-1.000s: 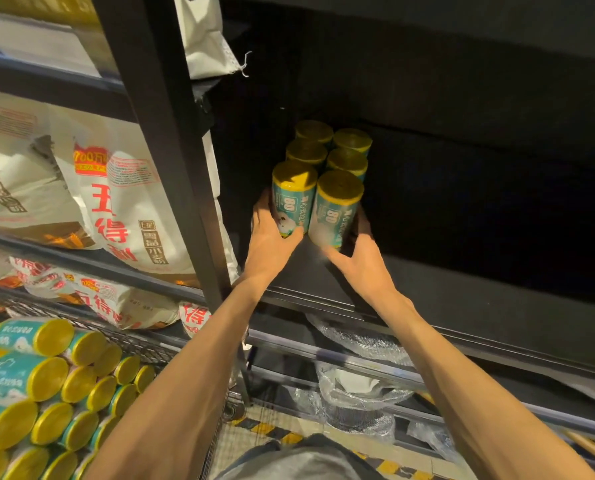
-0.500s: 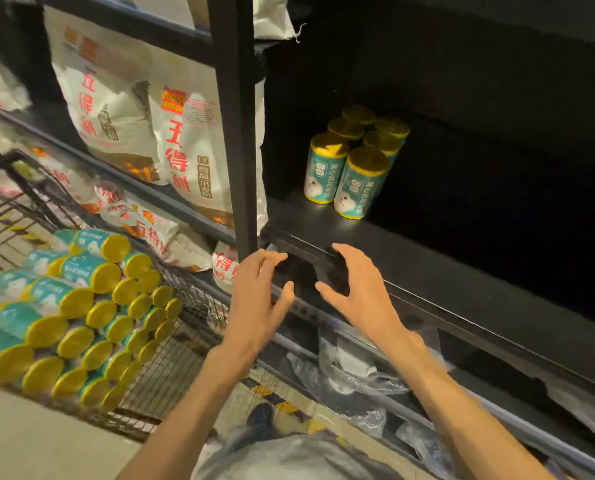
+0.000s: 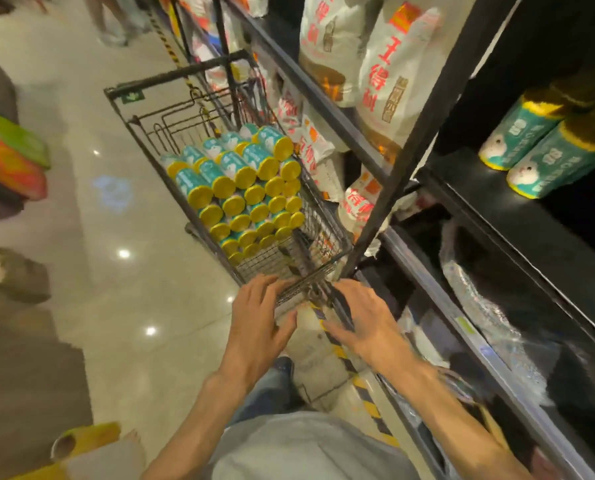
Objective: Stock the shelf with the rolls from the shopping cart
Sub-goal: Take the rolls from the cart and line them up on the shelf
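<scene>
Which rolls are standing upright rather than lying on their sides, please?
The rolls on the black shelf stand upright; those in the shopping cart lie stacked on their sides, yellow ends showing.

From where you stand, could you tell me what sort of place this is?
Most likely a shop aisle: a wire shopping cart stacked with teal rolls, black shelving, and printed white sacks on display.

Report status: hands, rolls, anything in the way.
Left hand and right hand open, empty, at the near end of the cart. Rolls stacked in cart; some rolls on shelf. Nothing blocking.
</scene>
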